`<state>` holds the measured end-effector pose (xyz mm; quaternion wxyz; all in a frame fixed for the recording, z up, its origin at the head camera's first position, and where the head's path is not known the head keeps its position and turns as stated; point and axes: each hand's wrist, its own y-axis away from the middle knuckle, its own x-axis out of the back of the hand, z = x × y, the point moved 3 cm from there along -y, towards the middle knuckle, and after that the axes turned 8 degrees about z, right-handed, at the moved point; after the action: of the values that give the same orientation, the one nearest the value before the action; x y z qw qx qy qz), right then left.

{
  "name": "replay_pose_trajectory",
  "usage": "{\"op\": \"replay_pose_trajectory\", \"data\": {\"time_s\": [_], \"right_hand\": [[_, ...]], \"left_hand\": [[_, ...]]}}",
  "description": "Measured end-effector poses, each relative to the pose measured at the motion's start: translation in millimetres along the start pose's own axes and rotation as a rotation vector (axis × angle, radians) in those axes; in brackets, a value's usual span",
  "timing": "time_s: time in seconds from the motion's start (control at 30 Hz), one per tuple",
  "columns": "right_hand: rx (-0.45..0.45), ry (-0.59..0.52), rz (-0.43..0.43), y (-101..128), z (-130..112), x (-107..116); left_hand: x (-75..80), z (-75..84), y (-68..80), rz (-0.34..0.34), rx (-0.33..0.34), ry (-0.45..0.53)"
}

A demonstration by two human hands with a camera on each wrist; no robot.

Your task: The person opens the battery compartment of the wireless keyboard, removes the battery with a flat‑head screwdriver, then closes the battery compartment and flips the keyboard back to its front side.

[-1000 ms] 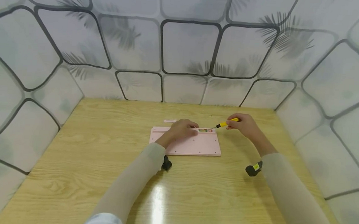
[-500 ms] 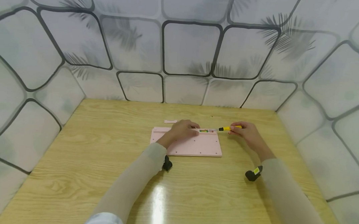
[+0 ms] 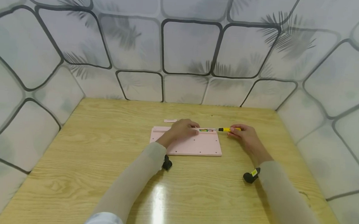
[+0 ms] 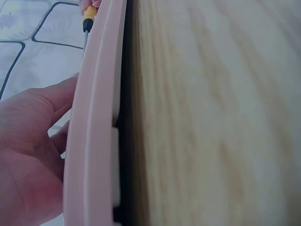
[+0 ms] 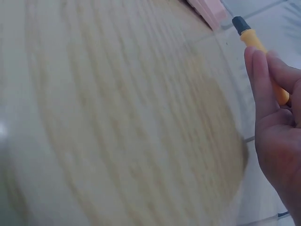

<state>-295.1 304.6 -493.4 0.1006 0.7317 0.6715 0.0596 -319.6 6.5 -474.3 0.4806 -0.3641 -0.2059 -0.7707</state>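
We saw a flat pink board (image 3: 193, 144) lying near the middle of the wooden table (image 3: 104, 175), a thin rectangular panel with a few small dark screw holes dotted over its face and a narrow recessed strip along its far edge. In that strip sat a small multicoloured piece (image 3: 205, 130), green and red, too small for us to identify. From the left wrist view the board (image 4: 94, 141) showed as a slim pale-pink slab with a rounded edge, lying flat on the wood.

The left hand (image 3: 183, 128) rested palm down on the board's far edge, fingers laid loosely over the surface and holding nothing. The right hand (image 3: 241, 133) pinched a yellow-handled screwdriver (image 3: 228, 129) between curled fingers and thumb, just off the board's right far corner. The tool lay nearly level, its black collar and thin metal tip pointing left to the coloured piece in the strip.

A small pale strip (image 3: 170, 120) lay on the table just beyond the board, apart from it.
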Motion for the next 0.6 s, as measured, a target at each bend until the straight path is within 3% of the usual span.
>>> {"op": "replay_pose_trajectory", "data": {"time_s": [0.33,0.6], "right_hand": [[-0.006,-0.049,0.014,0,4,-1],[-0.026,-0.019,0.002,8,-6,-5]], "left_hand": [[-0.8,-1.4,-1.7,-0.001,0.003,0.004],[0.2,-2.1,-1.9,-0.006,-0.005,0.012]]}}
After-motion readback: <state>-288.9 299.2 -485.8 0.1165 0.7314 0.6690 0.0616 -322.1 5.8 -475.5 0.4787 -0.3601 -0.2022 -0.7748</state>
